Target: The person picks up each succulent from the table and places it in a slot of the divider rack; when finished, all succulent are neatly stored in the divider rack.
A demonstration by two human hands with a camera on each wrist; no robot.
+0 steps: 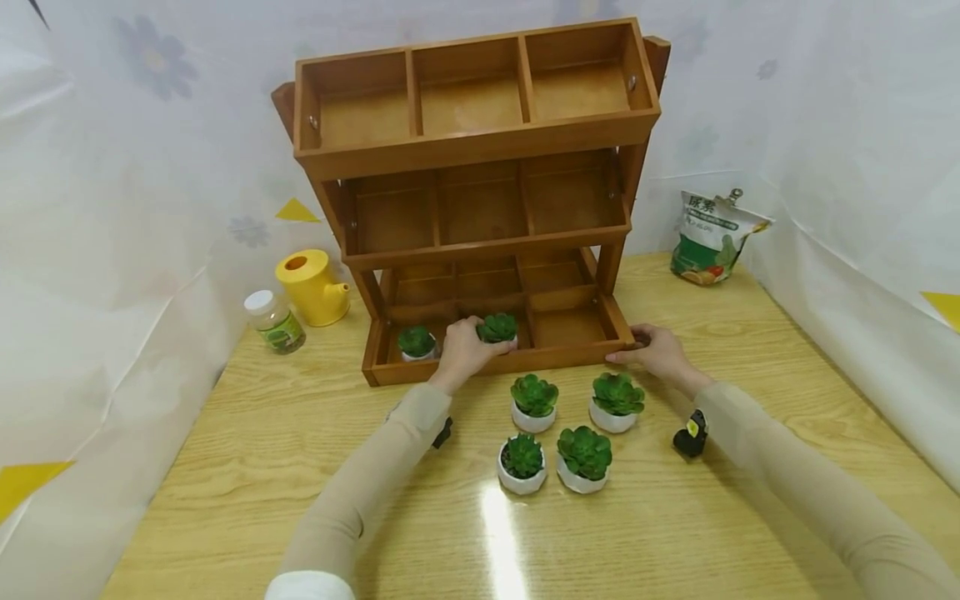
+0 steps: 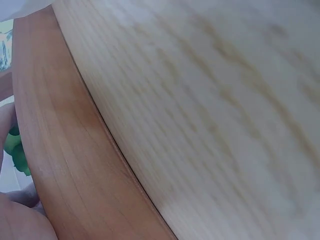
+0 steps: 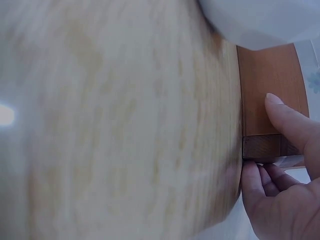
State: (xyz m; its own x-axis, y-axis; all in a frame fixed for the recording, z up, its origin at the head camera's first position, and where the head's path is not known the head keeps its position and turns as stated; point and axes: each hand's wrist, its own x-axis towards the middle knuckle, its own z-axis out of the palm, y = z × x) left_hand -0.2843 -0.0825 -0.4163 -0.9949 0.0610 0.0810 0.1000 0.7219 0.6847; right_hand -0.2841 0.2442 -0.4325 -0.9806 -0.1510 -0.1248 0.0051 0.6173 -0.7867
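Note:
A three-tier wooden shelf (image 1: 480, 367) stands on the table. My left hand (image 1: 462, 354) holds a potted succulent (image 1: 498, 329) by its white pot in the middle front compartment of the bottom tier. Another potted succulent (image 1: 417, 342) sits in the compartment to its left. In the left wrist view, part of my left hand (image 2: 20, 215) and green leaves (image 2: 19, 154) show behind the shelf's front board (image 2: 75, 125). My right hand (image 1: 660, 354) grips the bottom tier's front right corner; in the right wrist view the thumb of my right hand (image 3: 287, 200) lies on the board (image 3: 272, 85), fingers at its end.
Several potted succulents, among them one nearest the shelf (image 1: 534, 402) and one at the right (image 1: 617, 402), stand on the table (image 1: 285, 467) in front. A yellow watering can (image 1: 318, 292) and a lidded jar (image 1: 277, 322) are left; a clipped bag (image 1: 712, 242) is back right.

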